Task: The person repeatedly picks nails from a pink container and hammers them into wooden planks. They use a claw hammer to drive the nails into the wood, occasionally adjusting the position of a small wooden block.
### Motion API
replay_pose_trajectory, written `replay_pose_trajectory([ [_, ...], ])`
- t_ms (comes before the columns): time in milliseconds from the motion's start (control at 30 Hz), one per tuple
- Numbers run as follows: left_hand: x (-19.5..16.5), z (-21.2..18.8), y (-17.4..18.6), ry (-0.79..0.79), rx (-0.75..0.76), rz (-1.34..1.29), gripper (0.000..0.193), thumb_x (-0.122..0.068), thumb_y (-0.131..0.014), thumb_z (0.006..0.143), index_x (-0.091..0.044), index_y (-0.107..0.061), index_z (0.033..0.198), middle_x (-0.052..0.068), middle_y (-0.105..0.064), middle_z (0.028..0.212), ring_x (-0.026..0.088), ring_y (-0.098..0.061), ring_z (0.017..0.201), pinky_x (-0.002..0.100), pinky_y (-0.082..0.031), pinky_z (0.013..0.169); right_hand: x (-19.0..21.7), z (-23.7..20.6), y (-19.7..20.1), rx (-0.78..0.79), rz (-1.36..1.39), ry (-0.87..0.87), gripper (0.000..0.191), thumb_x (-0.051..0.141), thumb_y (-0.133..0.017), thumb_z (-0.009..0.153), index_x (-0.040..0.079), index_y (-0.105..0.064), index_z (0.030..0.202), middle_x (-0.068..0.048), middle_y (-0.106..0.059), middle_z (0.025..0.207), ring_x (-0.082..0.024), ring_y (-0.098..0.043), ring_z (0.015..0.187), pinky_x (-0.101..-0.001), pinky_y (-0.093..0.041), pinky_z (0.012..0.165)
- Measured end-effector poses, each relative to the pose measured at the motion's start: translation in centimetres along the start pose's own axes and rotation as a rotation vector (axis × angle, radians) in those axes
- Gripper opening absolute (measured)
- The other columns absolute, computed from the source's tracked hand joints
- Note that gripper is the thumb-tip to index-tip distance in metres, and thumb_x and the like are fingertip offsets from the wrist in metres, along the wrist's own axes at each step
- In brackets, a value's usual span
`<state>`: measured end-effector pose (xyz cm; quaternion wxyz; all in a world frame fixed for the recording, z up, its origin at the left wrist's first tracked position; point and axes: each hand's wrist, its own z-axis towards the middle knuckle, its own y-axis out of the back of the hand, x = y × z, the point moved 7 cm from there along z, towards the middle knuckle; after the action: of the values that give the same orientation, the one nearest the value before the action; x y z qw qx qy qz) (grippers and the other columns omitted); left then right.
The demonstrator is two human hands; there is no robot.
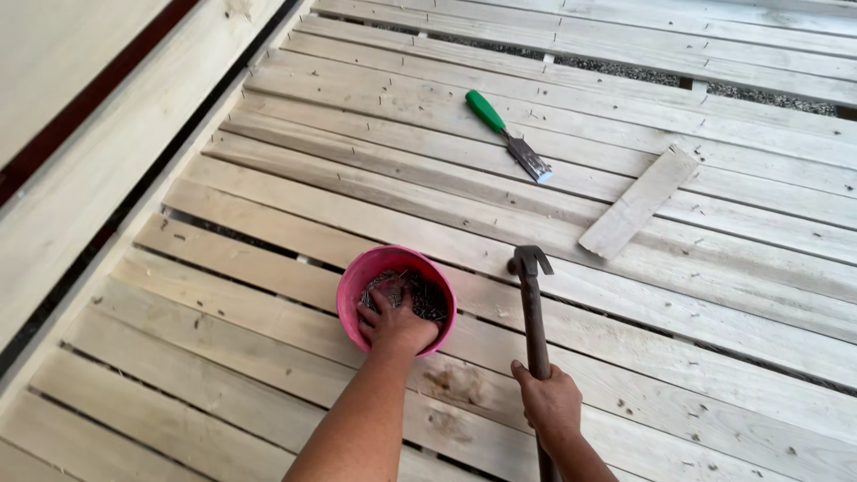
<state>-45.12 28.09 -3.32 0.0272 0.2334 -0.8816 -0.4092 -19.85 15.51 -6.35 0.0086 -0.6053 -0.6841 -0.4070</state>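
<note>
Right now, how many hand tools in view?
2: a claw hammer held in the right hand, and a green-handled chisel lying on the boards farther off. Nothing seems hidden.

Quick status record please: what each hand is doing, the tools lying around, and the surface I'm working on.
left hand: reaching into pink bowl, fingers among dark nails
right hand: gripping claw hammer by the handle, head resting on the boards
chisel: green handle, lying loose further up the boards
loose short board: lying diagonally, right of the chisel
surface: pale wooden slats with gaps between them
</note>
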Motion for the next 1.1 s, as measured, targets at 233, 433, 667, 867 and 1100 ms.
replay_pose_trajectory([
  [233,0.8,2.5,2.2,-0.108,0.014,0.06,0.099,-0.054,-0.068,0.083,-0.042,-0.013,0.164,0.019,0.013,0.172,0.052,0.009,0.156,0.06,-0.001,0.127,-2.0,1.6,-1.1,-0.14,-0.185,-0.119,0.047,0.051,-0.074,0.087,0.011,-0.077,0.111,-0.014,-0.08,0.086,-0.028,-0.077,0.078,-0.0455,-0.06,0.078],
  [433,0.8,3.6,4.1,-0.182,-0.001,0.093,0.101,-0.054,-0.074,0.079,-0.044,-0.018,0.162,0.018,0.011,0.172,0.051,0.009,0.155,0.06,-0.002,0.127,-2.6,1.4,-1.0,-0.189,-0.222,-0.14,0.049,0.05,-0.072,0.087,0.015,-0.077,0.121,-0.016,-0.08,0.105,-0.033,-0.076,0.102,-0.0465,-0.058,0.093],
  [667,2.0,4.8,3.9,-0.218,-0.193,-0.05,0.063,-0.045,-0.083,0.076,-0.031,-0.064,0.135,0.01,-0.016,0.167,0.036,-0.014,0.154,0.051,-0.02,0.126,-2.5,0.7,-0.9,-0.2,-0.23,-0.16,0.045,0.051,-0.07,0.087,0.019,-0.078,0.118,-0.014,-0.081,0.105,-0.032,-0.075,0.104,-0.0474,-0.058,0.094],
  [867,2.2,6.8,2.9,-0.483,-0.459,-0.15,0.03,-0.027,-0.083,0.074,-0.019,-0.08,0.103,0.01,-0.064,0.122,0.034,-0.053,0.123,0.047,-0.045,0.106,-2.3,0.9,-1.2,-0.201,-0.256,-0.134,0.045,0.052,-0.069,0.087,0.02,-0.078,0.118,-0.014,-0.08,0.106,-0.033,-0.074,0.104,-0.0478,-0.057,0.095],
  [1100,2.7,7.0,2.6,-0.567,-0.512,-0.331,0.012,-0.019,-0.078,0.082,-0.015,-0.08,0.093,0.008,-0.068,0.104,0.031,-0.062,0.107,0.042,-0.053,0.095,-2.1,1.0,-1.1,-0.191,-0.268,-0.15,0.044,0.05,-0.069,0.088,0.019,-0.078,0.118,-0.012,-0.081,0.096,-0.028,-0.077,0.093,-0.0455,-0.059,0.088],
])
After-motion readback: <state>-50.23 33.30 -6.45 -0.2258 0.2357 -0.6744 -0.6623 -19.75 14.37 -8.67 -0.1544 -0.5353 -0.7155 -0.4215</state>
